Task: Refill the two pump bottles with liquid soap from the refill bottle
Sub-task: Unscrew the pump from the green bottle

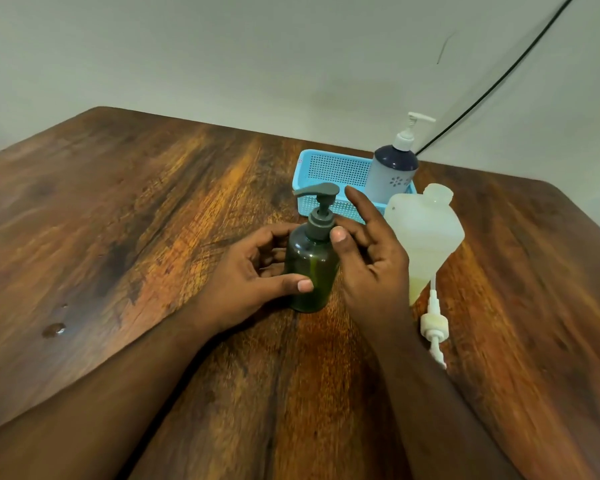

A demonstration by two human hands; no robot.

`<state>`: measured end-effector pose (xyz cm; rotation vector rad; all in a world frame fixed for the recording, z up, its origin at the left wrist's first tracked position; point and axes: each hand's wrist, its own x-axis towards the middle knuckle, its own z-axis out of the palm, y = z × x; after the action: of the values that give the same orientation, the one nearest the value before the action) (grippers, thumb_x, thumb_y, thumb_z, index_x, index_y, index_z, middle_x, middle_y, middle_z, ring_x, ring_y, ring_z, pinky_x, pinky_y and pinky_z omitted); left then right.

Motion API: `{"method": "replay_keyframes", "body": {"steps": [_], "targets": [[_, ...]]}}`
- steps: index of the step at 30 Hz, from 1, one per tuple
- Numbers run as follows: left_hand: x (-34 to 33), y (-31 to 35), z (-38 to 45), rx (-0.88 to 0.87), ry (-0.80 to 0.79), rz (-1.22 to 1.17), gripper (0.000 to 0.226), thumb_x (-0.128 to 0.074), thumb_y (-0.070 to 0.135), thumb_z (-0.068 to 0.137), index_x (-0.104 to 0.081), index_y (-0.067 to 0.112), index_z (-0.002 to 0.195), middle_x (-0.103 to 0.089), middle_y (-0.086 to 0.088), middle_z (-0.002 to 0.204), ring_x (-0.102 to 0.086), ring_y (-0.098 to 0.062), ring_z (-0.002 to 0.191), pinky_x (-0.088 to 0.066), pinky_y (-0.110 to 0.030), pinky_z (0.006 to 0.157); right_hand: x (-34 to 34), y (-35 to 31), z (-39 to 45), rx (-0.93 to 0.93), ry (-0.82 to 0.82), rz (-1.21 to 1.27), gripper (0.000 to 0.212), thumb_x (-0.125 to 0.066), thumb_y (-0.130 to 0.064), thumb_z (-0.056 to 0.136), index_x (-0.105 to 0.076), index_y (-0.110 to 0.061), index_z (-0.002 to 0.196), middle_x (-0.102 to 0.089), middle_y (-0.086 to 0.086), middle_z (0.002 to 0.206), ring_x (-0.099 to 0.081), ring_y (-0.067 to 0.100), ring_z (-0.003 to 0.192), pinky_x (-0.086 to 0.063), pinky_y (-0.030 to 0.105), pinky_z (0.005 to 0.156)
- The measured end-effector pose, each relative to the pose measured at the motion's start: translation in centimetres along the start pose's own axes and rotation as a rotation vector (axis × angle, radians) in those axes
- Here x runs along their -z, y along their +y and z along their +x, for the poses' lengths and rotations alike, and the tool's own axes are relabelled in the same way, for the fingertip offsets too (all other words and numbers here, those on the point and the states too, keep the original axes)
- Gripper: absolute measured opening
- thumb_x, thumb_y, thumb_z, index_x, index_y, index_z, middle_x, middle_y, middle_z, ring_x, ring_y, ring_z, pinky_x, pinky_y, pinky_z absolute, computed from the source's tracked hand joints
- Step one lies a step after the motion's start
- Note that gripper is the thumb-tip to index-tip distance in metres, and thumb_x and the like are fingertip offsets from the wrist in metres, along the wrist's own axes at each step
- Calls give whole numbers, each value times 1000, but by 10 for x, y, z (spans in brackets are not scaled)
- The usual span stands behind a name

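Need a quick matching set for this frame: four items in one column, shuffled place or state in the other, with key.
Items:
1. green pump bottle
2. navy and white pump bottle
3. refill bottle
4. loose white pump

States:
A. lying flat on the table
B. standing in the blue basket
C. held between both hands
D. upright, uncapped, a little yellowish liquid at the bottom

Pairs: 1-C, 2-B, 3-D, 4-A

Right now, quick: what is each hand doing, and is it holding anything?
Left hand: holds the green pump bottle around its body.
Right hand: open, thumb touching the bottle's grey pump collar, fingers spread, gripping nothing.
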<state>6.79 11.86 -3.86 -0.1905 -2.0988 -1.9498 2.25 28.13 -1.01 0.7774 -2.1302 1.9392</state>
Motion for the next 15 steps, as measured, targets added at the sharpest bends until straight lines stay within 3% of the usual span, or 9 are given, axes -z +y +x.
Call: {"method": "replay_keyframes", "body": {"steps": [2,5,9,13,15], "targets": [[0,1,-1,-3,-9,4,61,-79,6,68,-56,14,124,-67,4,120,-64,-13,111,-51,-19,87,-1,2,0,-2,10,-8,46,-57,-21,92,-46,-33,135,-68,-20,109,-60,3,111,-52,34,94],[0,2,-1,-1,-4,3,62,-79,7,68,-56,14,124,-67,4,119,-65,-12,109,-52,-19,86,-5,5,-1,-11,18,-51,49,-61,-37,86,-48,-37,134,-64,-6,122,-59,11,116,-54,42,91],[1,-1,-1,22,-9,3,65,-83,8,69,-56,15,127,-66,4,122,-63,-13,113,-51,-23,91,-5,8,-3,15,51,-75,36,-45,-30,97,-50,-36,133,-56,-2,131,-51,8,123,-51,42,96],[2,-1,-2,23,4,-4,65,-81,7,69,-55,10,128,-66,-1,121,-64,-16,112,-53,-28,92,-7,7,-2,0,30,-72,41,-54,-41,90,-48,-41,131,-61,-8,124,-56,8,118,-52,43,93],[3,-2,-2,31,-3,-15,68,-84,7,68,-54,8,129,-66,-4,123,-64,-18,114,-52,-30,93,-8,8,-2,10,50,-76,41,-50,-38,92,-51,-33,133,-60,-2,126,-55,10,119,-51,43,94]]}}
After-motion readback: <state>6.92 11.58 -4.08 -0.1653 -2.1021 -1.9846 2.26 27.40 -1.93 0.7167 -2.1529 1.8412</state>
